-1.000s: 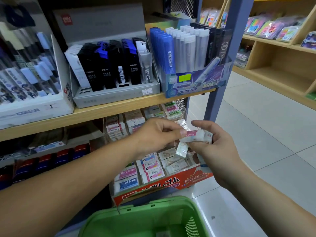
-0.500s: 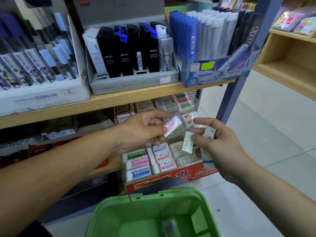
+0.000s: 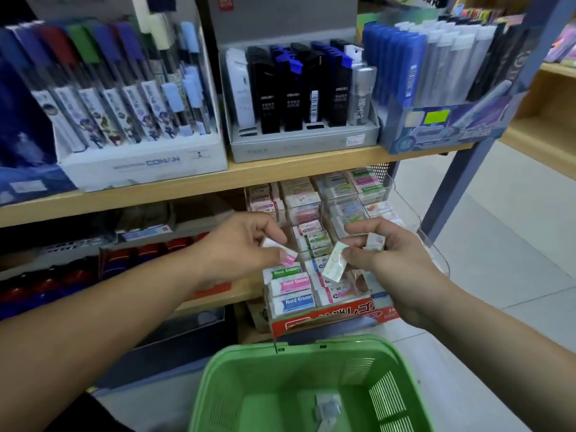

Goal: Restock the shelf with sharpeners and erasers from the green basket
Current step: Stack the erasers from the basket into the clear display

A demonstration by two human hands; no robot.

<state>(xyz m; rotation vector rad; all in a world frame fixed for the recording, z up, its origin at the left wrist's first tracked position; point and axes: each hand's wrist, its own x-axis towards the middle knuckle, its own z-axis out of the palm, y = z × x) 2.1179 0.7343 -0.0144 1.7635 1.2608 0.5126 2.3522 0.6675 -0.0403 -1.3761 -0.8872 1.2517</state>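
Head view: a person's left hand (image 3: 246, 244) pinches a pink-sleeved eraser (image 3: 282, 252) between thumb and fingers just in front of the tiered eraser display (image 3: 327, 316). The right hand (image 3: 389, 263) grips a pale wrapped eraser (image 3: 334, 265) and a second small eraser (image 3: 374, 241). Light, firm and likely slick in their wrappers, they look best held by the long sides. The upper shelf board (image 3: 280, 169) overhangs the display's back rows, likely cramping any reach there. Below, the green basket (image 3: 249, 353) holds one clear-wrapped item (image 3: 327, 410), too blurred to identify.
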